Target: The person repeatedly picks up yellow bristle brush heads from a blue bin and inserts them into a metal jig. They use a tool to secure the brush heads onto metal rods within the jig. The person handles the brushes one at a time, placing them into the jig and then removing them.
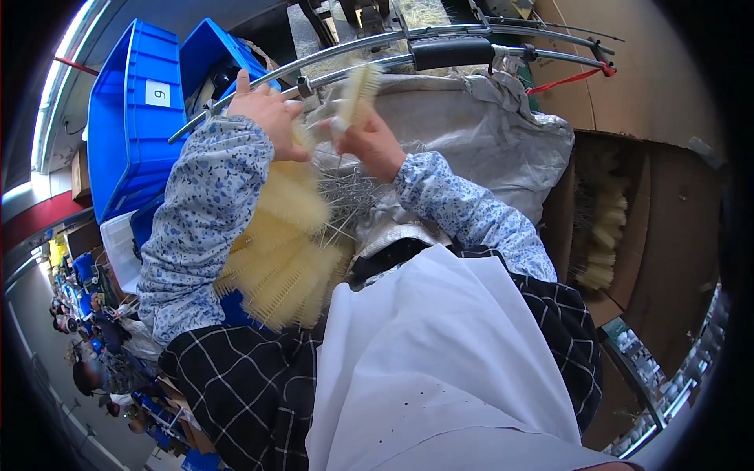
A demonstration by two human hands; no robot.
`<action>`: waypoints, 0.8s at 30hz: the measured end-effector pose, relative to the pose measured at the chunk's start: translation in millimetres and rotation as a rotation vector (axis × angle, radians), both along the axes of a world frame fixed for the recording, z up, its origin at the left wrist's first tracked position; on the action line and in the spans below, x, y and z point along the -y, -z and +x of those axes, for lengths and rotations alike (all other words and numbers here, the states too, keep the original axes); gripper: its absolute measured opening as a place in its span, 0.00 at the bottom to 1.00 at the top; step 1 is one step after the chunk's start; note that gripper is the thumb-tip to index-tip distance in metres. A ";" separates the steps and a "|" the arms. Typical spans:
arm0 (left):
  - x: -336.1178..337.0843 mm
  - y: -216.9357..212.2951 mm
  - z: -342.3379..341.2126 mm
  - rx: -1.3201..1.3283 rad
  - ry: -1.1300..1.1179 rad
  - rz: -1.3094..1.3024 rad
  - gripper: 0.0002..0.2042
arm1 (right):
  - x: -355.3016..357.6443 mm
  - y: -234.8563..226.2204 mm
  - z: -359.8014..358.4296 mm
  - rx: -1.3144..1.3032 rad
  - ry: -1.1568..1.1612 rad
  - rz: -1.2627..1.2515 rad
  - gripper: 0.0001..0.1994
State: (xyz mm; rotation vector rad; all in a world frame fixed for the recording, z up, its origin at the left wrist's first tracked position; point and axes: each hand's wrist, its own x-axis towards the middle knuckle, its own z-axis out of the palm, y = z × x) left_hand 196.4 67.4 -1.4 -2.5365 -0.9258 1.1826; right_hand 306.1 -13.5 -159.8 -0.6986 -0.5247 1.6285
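My right hand is closed on a cream bristle brush, its bristles pointing up and outward. A white wrap shows near a fingertip of that hand. Beside it, my left hand is curled with its thumb and fingers around another pale bristle brush, mostly covered by the fingers. Under my left forearm lies a pile of cream bristle brushes. Loose thin metal wires are heaped to the right of the pile, below both hands.
Curved metal rails with a black padded sleeve run across beyond my hands. Blue plastic bins stand at left. A grey-white plastic sheet drapes ahead. At right, a cardboard box contains more brushes. People work far left.
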 end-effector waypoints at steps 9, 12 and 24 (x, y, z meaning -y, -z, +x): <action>4.3 -6.2 -11.5 -0.073 -0.103 -0.049 0.28 | -1.5 -28.1 100.1 0.047 0.863 0.060 0.11; 1.6 -12.5 -15.8 0.156 0.064 -0.120 0.27 | 25.6 -44.7 165.5 0.405 0.667 0.189 0.14; 65.7 -80.8 -29.7 0.360 0.113 -0.502 0.19 | 9.1 -53.7 218.5 1.431 0.165 0.086 0.13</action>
